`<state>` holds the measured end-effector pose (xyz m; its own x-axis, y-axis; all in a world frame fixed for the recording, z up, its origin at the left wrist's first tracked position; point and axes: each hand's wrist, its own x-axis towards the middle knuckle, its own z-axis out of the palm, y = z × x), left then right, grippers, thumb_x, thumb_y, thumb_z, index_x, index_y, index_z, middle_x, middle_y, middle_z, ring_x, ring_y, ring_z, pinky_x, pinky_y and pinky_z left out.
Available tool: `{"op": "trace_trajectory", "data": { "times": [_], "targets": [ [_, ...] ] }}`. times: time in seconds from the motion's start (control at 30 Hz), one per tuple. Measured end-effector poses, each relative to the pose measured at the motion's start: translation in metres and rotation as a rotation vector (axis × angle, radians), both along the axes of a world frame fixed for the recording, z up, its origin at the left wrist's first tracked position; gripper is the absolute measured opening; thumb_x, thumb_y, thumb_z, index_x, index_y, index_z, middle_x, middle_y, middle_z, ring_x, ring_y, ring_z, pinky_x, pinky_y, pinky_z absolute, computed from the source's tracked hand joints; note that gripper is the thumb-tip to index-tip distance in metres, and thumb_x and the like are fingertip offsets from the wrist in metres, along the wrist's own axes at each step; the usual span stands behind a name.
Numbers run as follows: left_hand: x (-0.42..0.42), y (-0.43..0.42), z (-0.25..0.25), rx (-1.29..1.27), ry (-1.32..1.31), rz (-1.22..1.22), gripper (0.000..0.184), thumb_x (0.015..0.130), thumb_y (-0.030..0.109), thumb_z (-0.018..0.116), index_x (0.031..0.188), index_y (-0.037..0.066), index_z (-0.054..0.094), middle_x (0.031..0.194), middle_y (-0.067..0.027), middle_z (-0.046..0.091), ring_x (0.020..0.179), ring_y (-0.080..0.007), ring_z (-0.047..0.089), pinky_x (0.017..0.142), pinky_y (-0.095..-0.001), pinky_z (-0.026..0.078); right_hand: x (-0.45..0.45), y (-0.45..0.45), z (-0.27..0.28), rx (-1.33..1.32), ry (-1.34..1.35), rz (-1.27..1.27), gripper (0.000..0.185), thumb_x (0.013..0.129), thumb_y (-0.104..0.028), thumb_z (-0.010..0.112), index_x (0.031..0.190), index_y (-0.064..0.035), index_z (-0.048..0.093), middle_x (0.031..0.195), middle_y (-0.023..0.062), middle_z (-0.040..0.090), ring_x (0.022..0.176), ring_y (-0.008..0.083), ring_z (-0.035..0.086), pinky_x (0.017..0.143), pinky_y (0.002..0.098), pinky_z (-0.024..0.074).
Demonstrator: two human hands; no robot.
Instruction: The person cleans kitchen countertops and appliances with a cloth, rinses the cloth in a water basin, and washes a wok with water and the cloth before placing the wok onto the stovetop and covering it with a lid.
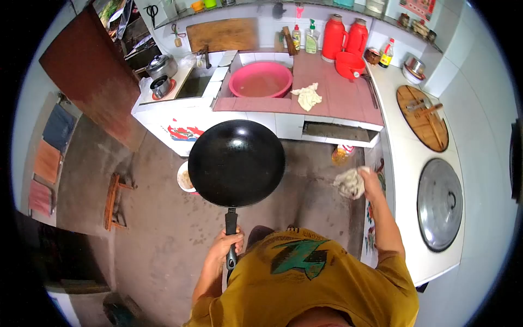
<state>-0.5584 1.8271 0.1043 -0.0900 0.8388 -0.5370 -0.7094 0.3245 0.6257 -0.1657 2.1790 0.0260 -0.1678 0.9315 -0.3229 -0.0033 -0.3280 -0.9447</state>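
Note:
My left hand (227, 244) is wrapped round the black handle of a frying pan (237, 163), held out over the floor with its dark inner face toward me. The pan's inside looks bare and shiny. Off to the right, my right hand (371, 184) grips a crumpled whitish cloth (350, 183), which hangs from the fingers beside the counter front, apart from the pan. Partly behind the pan's left edge, a white bucket (186, 177) stands on the floor.
A pink basin (260, 79) sits in the tiled sink area, with a pale rag (308, 97) beside it. Red thermoses (334, 37) stand behind a red plastic dipper (350, 65). On the right counter (406, 218) lie a wooden board (422, 117) and a metal lid (439, 204). A small wooden stool (113, 201) stands left.

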Motion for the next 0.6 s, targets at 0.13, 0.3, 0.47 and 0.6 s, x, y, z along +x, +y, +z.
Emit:
{"op": "trace_trajectory", "data": {
  "times": [0.13,0.3,0.47,0.6],
  "targets": [
    [-0.027,0.064,0.005,0.01,0.05,0.035,0.02,0.084,-0.001,0.062,0.091,0.009,0.047,0.07,-0.0032,0.048,0.052,-0.0111,0.047,0.045,-0.0261,0.04,-0.075,0.146,0.038,0.354,-0.222,-0.001,0.025,0.085,-0.015,0.065,0.107,-0.0042,0.059,0.086,0.0048,0.063,0.078,0.0157,0.061,0.069,0.0313,0.0509],
    [-0.074,0.143,-0.003,0.009,0.063,0.039,0.019,0.084,0.001,0.063,0.091,0.008,0.048,0.07,-0.0039,0.05,0.052,-0.0118,0.048,0.046,-0.0267,0.041,-0.139,0.256,0.071,0.479,-0.1,-0.039,0.023,0.087,-0.014,0.064,0.107,-0.0047,0.058,0.083,0.0053,0.064,0.071,0.0126,0.061,0.061,0.0273,0.0501],
    [-0.115,0.22,-0.005,0.012,0.085,0.04,0.02,0.084,0.003,0.065,0.096,0.008,0.049,0.068,-0.004,0.05,0.052,-0.0126,0.048,0.045,-0.0278,0.039,-0.157,0.35,0.06,0.513,-0.084,-0.054,0.016,0.089,-0.012,0.062,0.103,-0.0047,0.059,0.081,0.0056,0.065,0.07,0.0132,0.063,0.058,0.0279,0.0514],
    [-0.131,0.264,0.0,0.032,0.029,0.053,0.022,0.083,0.004,0.066,0.096,0.009,0.049,0.068,-0.0049,0.05,0.051,-0.013,0.047,0.044,-0.0274,0.037,-0.15,0.405,0.027,0.604,-0.181,-0.117,0.015,0.087,-0.014,0.063,0.096,-0.0024,0.063,0.08,0.0052,0.065,0.069,0.0125,0.062,0.06,0.0287,0.0495]
  ]
}}
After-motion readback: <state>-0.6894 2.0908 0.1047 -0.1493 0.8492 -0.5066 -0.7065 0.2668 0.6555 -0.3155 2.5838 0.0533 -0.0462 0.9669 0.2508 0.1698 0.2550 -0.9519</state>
